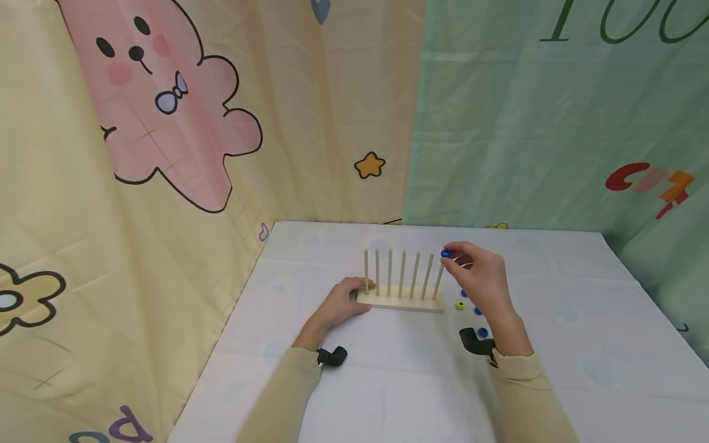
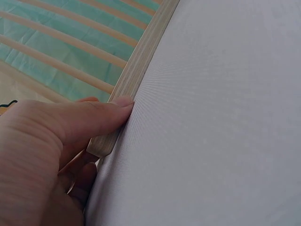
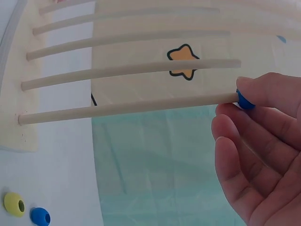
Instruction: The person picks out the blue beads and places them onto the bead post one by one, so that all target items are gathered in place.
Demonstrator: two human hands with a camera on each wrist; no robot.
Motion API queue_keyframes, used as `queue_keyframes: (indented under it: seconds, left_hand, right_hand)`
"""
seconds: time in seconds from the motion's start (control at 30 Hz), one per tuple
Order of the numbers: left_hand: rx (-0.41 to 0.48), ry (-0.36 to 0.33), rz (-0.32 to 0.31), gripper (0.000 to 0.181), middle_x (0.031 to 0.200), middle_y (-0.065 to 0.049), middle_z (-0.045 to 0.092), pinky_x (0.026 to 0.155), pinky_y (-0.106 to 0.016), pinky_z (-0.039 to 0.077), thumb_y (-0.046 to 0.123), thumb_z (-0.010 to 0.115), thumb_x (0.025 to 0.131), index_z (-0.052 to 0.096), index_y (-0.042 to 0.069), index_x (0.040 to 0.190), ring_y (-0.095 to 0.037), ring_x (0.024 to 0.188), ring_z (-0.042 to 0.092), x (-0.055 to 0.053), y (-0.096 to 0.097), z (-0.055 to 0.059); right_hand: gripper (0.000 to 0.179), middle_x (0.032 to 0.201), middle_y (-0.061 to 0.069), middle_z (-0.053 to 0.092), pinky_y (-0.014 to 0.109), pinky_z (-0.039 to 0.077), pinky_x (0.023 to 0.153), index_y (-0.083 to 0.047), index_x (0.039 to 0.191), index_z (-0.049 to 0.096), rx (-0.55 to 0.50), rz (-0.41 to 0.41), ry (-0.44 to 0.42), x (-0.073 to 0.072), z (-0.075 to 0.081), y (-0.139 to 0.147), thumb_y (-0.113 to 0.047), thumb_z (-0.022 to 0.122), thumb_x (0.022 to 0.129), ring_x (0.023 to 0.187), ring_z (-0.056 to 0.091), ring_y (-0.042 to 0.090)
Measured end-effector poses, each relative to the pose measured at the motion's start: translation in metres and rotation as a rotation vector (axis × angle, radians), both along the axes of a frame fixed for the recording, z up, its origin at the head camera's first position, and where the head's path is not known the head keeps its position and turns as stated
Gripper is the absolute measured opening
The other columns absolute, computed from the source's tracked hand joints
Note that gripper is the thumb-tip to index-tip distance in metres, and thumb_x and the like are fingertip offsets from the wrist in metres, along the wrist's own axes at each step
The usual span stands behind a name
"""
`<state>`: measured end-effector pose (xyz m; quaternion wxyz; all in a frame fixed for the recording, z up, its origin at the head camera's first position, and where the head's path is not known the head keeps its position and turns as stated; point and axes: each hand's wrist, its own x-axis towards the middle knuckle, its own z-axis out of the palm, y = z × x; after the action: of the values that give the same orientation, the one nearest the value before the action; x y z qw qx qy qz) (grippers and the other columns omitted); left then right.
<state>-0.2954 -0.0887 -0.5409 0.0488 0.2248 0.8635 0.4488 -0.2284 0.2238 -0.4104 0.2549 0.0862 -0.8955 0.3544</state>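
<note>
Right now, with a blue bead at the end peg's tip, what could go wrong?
The right hand only pinches the blue bead at the tip of the end peg, so it might slip and drop.
The left hand grips the wooden peg rack at the opposite end; pushing down could shift it.
A dropped bead might knock the loose yellow bead.

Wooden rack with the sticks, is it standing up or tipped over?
Upright: the wooden rack has its base below and its pegs pointing up.
</note>
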Motion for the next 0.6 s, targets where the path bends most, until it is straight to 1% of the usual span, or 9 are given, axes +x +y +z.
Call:
queue_keyframes:
  seconds: [0.27, 0.4, 0.6]
  left_hand:
    - [0.000, -0.003, 0.003, 0.050, 0.141, 0.003, 0.056, 0.113, -0.044, 0.033, 0.017, 0.085, 0.082, 0.069, 0.032, 0.127, -0.022, 0.136, 0.045, -0.0008, -0.0018, -0.0012]
    - [0.003, 0.002, -0.005, 0.050, 0.141, 0.003, 0.056, 0.113, -0.044, 0.033, 0.018, 0.084, 0.082, 0.068, 0.032, 0.128, -0.022, 0.136, 0.045, -0.0017, -0.0017, -0.0017]
    - [0.001, -0.004, -0.003, 0.050, 0.142, 0.003, 0.056, 0.113, -0.043, 0.033, 0.018, 0.084, 0.083, 0.068, 0.032, 0.128, -0.022, 0.136, 0.045, -0.0029, -0.0023, -0.0025]
  right_hand:
    - [0.022, 0.091, 0.000, 0.073, 0.040, 0.058, 0.073, -0.012, 0.111, 0.074, -0.009, 0.008, -0.017, -0.0025, -0.0030, -0.0013, -0.021, 0.077, 0.091, 0.081, 0.070, 0.018]
    - [0.022, 0.089, 0.000, 0.073, 0.038, 0.057, 0.070, -0.013, 0.110, 0.074, -0.001, -0.003, -0.027, -0.0034, -0.0032, -0.0003, -0.022, 0.077, 0.091, 0.079, 0.069, 0.018]
    - [0.023, 0.088, -0.001, 0.072, 0.036, 0.056, 0.068, -0.013, 0.110, 0.074, -0.011, 0.003, -0.081, -0.0042, -0.0054, 0.0022, -0.026, 0.077, 0.092, 0.081, 0.067, 0.018]
